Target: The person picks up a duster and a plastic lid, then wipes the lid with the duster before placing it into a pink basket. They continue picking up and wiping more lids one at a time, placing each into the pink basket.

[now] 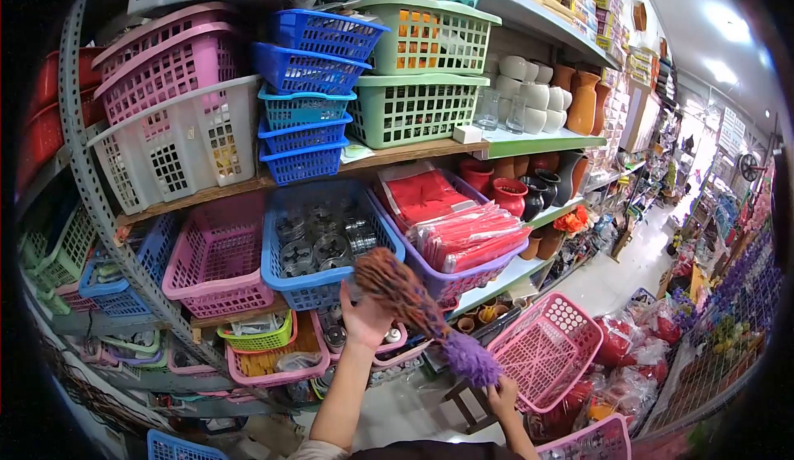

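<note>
A long, textured bundle, mottled brown and orange with a fluffy purple lower end, slants across the front of the shelves. I cannot make out its exact kind. My left hand is at its upper brown part, thumb up on the left side, the other fingers mostly hidden behind it. At the purple end, my right hand grips with fingers curled. Just behind the bundle are a blue basket of clear, round plastic pieces and a purple basket of red plastic-wrapped packets.
A pink basket stands low at the right, beside red items in clear bags. Stacked green baskets, blue baskets and vases fill the shelves. A metal upright rises at left. An aisle floor runs back right.
</note>
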A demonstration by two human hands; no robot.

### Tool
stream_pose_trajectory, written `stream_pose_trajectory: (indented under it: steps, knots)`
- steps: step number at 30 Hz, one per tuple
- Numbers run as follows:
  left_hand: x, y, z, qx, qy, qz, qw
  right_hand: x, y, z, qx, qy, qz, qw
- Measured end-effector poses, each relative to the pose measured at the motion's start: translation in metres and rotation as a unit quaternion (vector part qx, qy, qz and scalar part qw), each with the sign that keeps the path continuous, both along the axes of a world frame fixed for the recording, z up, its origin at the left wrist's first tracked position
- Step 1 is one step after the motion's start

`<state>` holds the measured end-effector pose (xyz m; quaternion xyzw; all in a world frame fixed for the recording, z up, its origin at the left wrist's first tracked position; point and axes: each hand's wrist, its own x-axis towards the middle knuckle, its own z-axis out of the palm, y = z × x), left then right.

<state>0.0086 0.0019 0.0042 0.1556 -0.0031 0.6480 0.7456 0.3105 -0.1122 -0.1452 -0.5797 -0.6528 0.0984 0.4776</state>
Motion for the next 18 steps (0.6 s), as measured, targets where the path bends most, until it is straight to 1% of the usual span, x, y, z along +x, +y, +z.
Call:
stream_pose_trajectory:
  steps: [2,3,4,5,6,7,8,10,11,12,14,15,16,17,18]
  knots:
    - [0.002,0.001,0.003,-0.025,-0.073,-0.032,0.997,-0.001,0.003,-0.009,-0.063,0.010,-0.047,0.997]
    - [0.000,0.001,0.003,-0.022,-0.101,-0.072,0.992,-0.008,0.002,0.001,-0.082,0.019,-0.077,0.993]
    - [-0.004,0.003,-0.002,-0.021,-0.101,-0.070,0.992,-0.007,0.002,-0.002,-0.082,0.019,-0.075,0.994]
    - [-0.007,0.007,-0.010,0.023,-0.097,-0.078,0.992,-0.005,0.003,-0.009,-0.011,0.024,-0.036,0.999]
    - [-0.007,0.006,-0.007,0.068,-0.093,-0.088,0.989,-0.007,0.003,-0.005,0.060,0.028,0.002,0.998]
    - [-0.005,0.003,0.003,-0.019,0.004,-0.016,1.000,-0.009,0.000,0.006,0.085,0.010,0.025,0.996]
    - [-0.006,0.003,0.002,-0.020,0.005,-0.017,1.000,-0.009,0.001,0.004,0.085,0.011,0.024,0.996]
    - [-0.008,0.006,-0.004,-0.052,-0.013,-0.047,0.997,-0.007,0.003,-0.007,0.000,0.019,-0.008,1.000]
    - [-0.009,0.008,-0.010,-0.033,-0.076,-0.080,0.993,-0.001,0.007,-0.023,-0.019,0.003,-0.036,0.999]
    - [-0.008,0.008,-0.009,-0.032,-0.078,-0.079,0.993,0.001,0.008,-0.020,-0.018,0.002,-0.034,0.999]
    - [-0.008,0.004,-0.004,-0.002,-0.033,-0.104,0.994,0.000,0.006,-0.013,-0.067,0.082,-0.023,0.994]
    - [-0.008,0.003,-0.002,0.013,-0.011,-0.118,0.993,0.001,0.006,-0.022,0.037,0.008,-0.033,0.999]
    - [-0.007,0.003,-0.001,0.012,-0.011,-0.118,0.993,0.007,0.008,-0.027,0.036,0.007,-0.033,0.999]
    - [-0.005,0.003,-0.001,-0.009,-0.002,-0.097,0.995,0.013,0.009,-0.032,0.010,-0.011,-0.031,0.999]
    - [-0.004,0.003,-0.001,-0.031,0.006,-0.077,0.997,0.013,0.008,-0.026,-0.016,-0.028,-0.029,0.999]
